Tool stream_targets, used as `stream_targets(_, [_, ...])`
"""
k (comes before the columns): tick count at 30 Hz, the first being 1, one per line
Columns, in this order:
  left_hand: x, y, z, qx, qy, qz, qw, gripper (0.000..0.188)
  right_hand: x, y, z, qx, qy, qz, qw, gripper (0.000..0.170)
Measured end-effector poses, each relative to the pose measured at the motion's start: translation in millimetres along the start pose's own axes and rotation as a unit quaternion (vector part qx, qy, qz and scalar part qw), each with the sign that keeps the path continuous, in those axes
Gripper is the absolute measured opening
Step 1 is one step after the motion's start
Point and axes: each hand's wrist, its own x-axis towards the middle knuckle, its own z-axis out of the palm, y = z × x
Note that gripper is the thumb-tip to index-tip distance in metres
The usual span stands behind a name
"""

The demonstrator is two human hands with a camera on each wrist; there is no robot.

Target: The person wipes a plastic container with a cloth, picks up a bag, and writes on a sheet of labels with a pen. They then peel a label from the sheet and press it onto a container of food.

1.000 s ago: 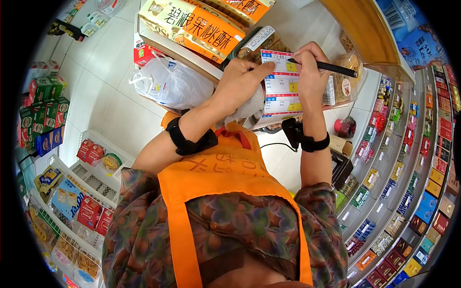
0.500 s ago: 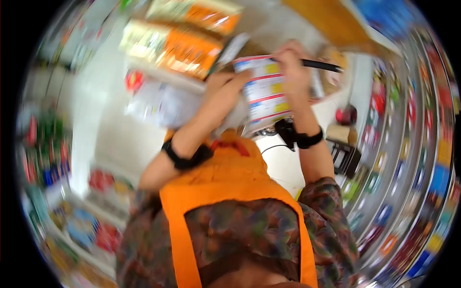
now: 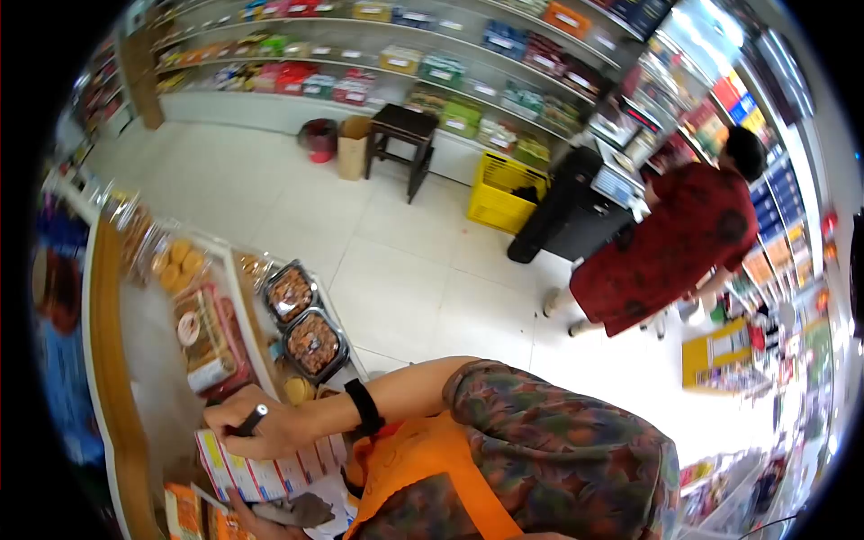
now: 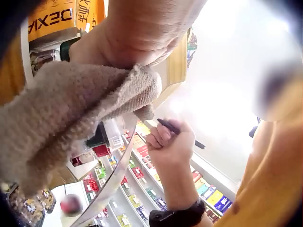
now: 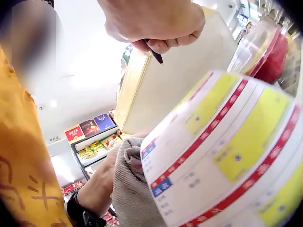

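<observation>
My right hand [image 3: 261, 425] grips a black marker pen [image 3: 248, 421] over a sheet of printed price labels [image 3: 261, 477], white with red, blue and yellow bands. In the right wrist view, the pen's tip [image 5: 158, 58] points down, apart from the sheet. At the bottom of the head view, my left hand [image 3: 246, 517] holds the sheet's edge, partly cut off by the frame. A grey knitted cloth [image 4: 71, 94] is bunched in that same hand and hangs below it in the left wrist view.
Packaged pastries [image 3: 205, 337] and two black trays of brown snacks [image 3: 315, 342] lie on the stand beside me. A wooden edge [image 3: 117, 387] borders it. Beyond are a dark stool [image 3: 403, 123], a yellow basket [image 3: 504, 193] and a person in a red dress [image 3: 670, 243].
The head view has swung round to the shop floor and the other person. The pen, at the sheet's top label before, now stands off the paper; the left hand keeps hold of the sheet.
</observation>
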Motion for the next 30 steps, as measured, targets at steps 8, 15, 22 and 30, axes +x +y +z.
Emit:
stream_targets(8, [-87.6,29.6,53.7,0.124,0.054,-0.003,0.991,0.053,-11.1,-24.6,-71.5,0.062,0.022,0.014,0.998,0.011])
stream_targets(15, [-151.4,-56.7,192.8,0.024,-0.087,-0.020,0.996,0.054,-32.9,-36.3,-182.5,0.047,-0.005,0.052,0.998,0.008])
stream_targets(22, [-207.0,-95.6,245.0,0.024,-0.127,-0.025,0.991,0.056,-72.3,-61.8,-276.4,0.034,0.077,0.052,0.995,0.012])
stream_targets(30, [-244.6,-115.3,228.2,0.003,-0.130,0.000,0.991,0.058,-114.5,-102.3,-311.4,0.079,0.112,0.156,0.978,0.014])
